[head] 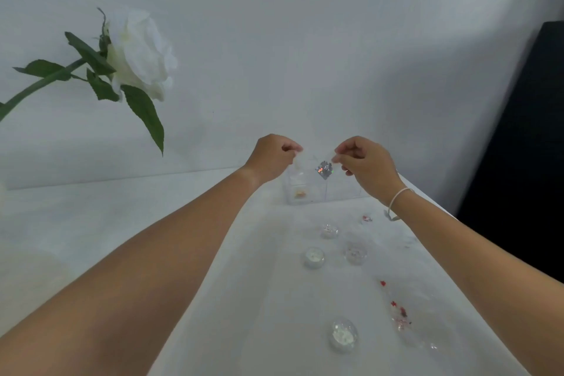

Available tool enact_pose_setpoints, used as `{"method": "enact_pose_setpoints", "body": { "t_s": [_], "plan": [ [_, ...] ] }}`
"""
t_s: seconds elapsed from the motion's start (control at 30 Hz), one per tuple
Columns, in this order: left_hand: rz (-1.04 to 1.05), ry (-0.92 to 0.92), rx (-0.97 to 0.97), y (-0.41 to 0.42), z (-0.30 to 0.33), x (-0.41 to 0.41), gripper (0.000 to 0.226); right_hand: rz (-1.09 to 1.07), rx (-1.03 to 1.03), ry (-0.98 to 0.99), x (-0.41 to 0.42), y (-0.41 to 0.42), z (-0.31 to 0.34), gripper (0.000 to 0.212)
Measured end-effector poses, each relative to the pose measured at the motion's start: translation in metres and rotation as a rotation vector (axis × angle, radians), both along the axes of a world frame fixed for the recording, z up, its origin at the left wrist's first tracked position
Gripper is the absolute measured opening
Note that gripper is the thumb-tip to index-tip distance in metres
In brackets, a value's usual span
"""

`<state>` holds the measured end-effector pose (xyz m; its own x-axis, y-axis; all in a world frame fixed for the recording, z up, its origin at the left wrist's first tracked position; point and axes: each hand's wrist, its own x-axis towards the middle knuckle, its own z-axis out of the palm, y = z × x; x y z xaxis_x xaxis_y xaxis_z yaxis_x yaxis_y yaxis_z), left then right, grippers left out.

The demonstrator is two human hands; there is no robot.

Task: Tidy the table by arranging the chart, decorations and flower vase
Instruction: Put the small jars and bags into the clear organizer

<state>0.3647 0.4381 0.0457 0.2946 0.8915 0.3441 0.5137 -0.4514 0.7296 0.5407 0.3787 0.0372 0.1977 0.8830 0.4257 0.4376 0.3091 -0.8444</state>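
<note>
Both hands are raised over the far side of the white table. My left hand [273, 157] and my right hand [363, 162] each pinch a top corner of a small clear plastic bag [317, 162] holding silver glitter [324, 168]. The bag hangs just above a clear compartment box [308, 192], which has something orange in its left cell. Several small clear round jars of decorations lie on the cloth: one [313, 256], another [355, 252], a third [343, 334]. A white rose [139, 55] on a green stem leans in from the left; its vase is out of view.
Loose red and silver sequins [399, 311] are scattered on the tablecloth [259, 299] at the right. A white wall stands behind the table. A dark chair or panel [525, 162] sits beyond the table's right edge.
</note>
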Motion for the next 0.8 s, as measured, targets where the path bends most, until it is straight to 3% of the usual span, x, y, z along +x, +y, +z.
{"method": "enact_pose_setpoints", "body": {
  "t_s": [0.43,0.8],
  "plan": [
    [0.06,0.378,0.024,0.006,-0.017,0.005,0.025,-0.073,0.127,-0.194,-0.01,0.025,0.009,0.011],
    [0.103,0.103,0.144,-0.006,-0.028,-0.014,0.025,-0.006,-0.036,-0.42,-0.024,0.037,-0.003,0.013]
  ]
}}
